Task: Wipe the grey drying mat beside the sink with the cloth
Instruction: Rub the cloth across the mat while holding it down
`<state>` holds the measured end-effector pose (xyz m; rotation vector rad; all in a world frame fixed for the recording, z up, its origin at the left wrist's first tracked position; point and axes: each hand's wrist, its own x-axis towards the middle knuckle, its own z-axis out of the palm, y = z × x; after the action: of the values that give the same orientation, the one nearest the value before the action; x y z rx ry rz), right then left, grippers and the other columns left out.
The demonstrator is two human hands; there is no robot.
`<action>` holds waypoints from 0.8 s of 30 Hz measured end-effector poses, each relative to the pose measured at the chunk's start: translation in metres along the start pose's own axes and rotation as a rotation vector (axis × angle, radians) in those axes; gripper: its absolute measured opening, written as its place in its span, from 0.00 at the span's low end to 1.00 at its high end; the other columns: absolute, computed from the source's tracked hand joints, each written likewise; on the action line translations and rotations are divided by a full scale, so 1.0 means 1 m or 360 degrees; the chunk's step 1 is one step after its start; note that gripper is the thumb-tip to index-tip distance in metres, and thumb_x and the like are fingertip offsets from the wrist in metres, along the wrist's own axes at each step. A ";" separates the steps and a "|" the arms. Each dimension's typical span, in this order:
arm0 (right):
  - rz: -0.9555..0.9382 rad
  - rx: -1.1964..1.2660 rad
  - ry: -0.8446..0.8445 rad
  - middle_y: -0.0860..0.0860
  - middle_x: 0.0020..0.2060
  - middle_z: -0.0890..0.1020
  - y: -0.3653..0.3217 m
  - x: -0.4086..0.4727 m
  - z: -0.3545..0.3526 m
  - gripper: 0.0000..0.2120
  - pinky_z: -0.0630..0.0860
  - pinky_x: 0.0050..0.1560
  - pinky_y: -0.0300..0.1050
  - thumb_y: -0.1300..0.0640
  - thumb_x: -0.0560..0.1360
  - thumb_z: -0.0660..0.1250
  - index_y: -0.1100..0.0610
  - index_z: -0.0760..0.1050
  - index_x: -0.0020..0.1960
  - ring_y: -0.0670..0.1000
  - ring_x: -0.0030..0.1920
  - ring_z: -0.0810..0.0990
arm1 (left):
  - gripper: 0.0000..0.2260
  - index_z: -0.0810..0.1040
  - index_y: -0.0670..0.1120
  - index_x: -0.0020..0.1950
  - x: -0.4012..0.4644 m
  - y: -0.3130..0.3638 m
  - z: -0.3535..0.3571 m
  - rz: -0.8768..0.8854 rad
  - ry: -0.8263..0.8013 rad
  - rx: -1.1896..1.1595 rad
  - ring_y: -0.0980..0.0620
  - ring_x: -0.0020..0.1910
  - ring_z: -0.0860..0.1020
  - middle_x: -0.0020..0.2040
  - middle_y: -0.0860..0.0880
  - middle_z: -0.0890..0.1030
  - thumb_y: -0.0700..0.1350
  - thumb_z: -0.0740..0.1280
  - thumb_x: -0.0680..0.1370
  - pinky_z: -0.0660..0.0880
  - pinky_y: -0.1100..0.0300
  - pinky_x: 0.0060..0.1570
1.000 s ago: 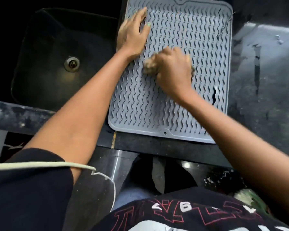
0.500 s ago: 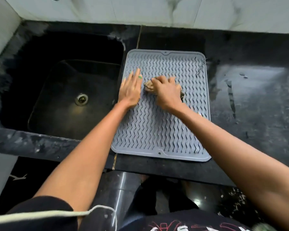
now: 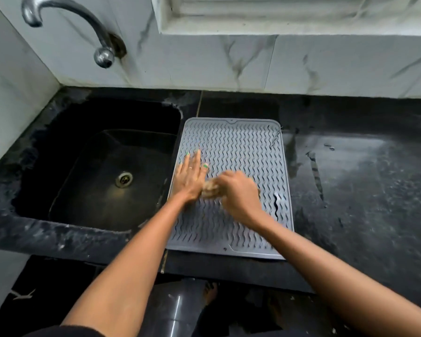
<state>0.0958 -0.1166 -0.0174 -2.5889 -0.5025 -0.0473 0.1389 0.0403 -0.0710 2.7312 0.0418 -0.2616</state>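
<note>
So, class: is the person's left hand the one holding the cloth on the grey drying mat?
No: the left hand lies flat with straight fingers on the grey drying mat, while the right hand grips the cloth.

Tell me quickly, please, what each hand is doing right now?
Left hand: open, fingers flat on the grey drying mat.
Right hand: gripping the cloth against the mat.

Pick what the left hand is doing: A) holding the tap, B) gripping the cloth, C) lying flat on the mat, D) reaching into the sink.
C: the left hand lies flat, fingers straight, on the mat, while the right hand holds the cloth.
</note>
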 end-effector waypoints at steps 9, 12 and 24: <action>-0.0123 -0.0202 0.0023 0.50 0.49 0.80 -0.017 -0.044 0.037 0.20 0.72 0.42 0.49 0.67 0.65 0.60 0.55 0.78 0.54 0.54 0.46 0.75 | 0.22 0.44 0.53 0.78 -0.007 0.008 -0.005 -0.0084 0.0054 -0.0329 0.56 0.78 0.44 0.80 0.52 0.47 0.53 0.41 0.84 0.40 0.57 0.75; -0.0250 -0.0074 -0.0048 0.45 0.39 0.79 -0.033 -0.095 0.035 0.13 0.70 0.34 0.45 0.63 0.59 0.66 0.51 0.79 0.41 0.51 0.38 0.76 | 0.23 0.44 0.53 0.78 -0.008 0.008 -0.003 -0.0087 0.0067 -0.0304 0.56 0.78 0.44 0.80 0.52 0.47 0.54 0.41 0.84 0.40 0.58 0.75; -0.0133 -0.0254 -0.0119 0.49 0.51 0.82 -0.027 -0.080 0.026 0.23 0.70 0.41 0.49 0.64 0.62 0.62 0.53 0.78 0.55 0.55 0.48 0.77 | 0.25 0.45 0.55 0.79 -0.009 0.008 -0.005 -0.0137 0.0039 -0.0391 0.53 0.79 0.45 0.80 0.49 0.48 0.59 0.44 0.83 0.41 0.54 0.76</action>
<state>0.0098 -0.1097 -0.0371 -2.7323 -0.6590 -0.0196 0.1318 0.0351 -0.0621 2.4915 0.1861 -0.2304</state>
